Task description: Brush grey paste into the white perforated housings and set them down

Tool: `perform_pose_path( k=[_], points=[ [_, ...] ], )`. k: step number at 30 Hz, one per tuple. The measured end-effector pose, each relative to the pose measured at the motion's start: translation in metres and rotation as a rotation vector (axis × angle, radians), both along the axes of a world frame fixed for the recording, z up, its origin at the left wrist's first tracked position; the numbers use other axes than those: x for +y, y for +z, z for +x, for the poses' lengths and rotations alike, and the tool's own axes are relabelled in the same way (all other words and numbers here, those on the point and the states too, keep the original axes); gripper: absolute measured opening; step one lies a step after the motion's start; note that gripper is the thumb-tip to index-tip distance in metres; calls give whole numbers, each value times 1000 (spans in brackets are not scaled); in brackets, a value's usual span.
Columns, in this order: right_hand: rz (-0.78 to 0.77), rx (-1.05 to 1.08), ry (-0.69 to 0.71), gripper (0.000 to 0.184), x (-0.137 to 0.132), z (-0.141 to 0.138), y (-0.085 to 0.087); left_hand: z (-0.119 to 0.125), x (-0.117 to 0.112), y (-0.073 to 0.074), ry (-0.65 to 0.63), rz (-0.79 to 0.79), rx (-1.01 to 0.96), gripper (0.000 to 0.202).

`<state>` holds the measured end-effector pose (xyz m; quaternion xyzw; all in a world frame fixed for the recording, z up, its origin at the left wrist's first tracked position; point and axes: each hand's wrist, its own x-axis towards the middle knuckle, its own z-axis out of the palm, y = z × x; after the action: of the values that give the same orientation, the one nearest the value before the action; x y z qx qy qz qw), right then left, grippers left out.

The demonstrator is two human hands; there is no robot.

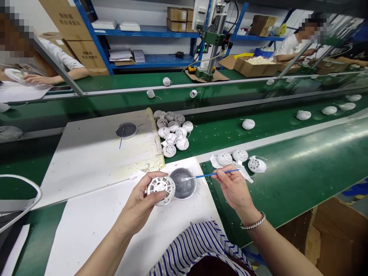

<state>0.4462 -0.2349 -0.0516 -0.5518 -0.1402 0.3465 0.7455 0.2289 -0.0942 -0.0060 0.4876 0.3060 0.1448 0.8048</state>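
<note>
While the left hand [137, 203] cradles a white perforated plastic ball [161, 189], the right hand [234, 188] pinches a blue-stemmed swab [212, 175], its tip at the rim of a round dish of grey paste [184, 184]. Ball is at 9 o'clock from dish, right beside it, held above a white sheet [86, 245]; can't tell if they touch. Left grip closed round ball, thumb on top. Right grip narrow, on the thin stick only, tip pointing toward 9 o'clock. Can't tell if tip touches paste. Beaded bracelet [253, 221] on right wrist, striped sleeve [198, 245] at 6 o'clock.

At 12 o'clock from the held ball, a heap of similar balls [172, 130] lies on the green conveyor belt [287, 184]. Three more balls [234, 158] sit with white paper scraps [244, 172] at 2 o'clock. Second dish [125, 130] on a white board [94, 161] at 11 o'clock. Beyond the belt, blue shelving [149, 32] holds cardboard boxes [176, 15]; a co-worker [290, 48] works at 1 o'clock.
</note>
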Motion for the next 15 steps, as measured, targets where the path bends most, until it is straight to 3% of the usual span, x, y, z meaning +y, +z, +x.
perform_pose_path(
  k=[8, 15],
  points=[
    [145, -12, 51, 10, -4, -8, 24, 9, -4, -1, 134, -53, 113, 33],
    [157, -166, 65, 7, -3, -16, 43, 12, -10, 3, 60, -112, 65, 30]
  ],
)
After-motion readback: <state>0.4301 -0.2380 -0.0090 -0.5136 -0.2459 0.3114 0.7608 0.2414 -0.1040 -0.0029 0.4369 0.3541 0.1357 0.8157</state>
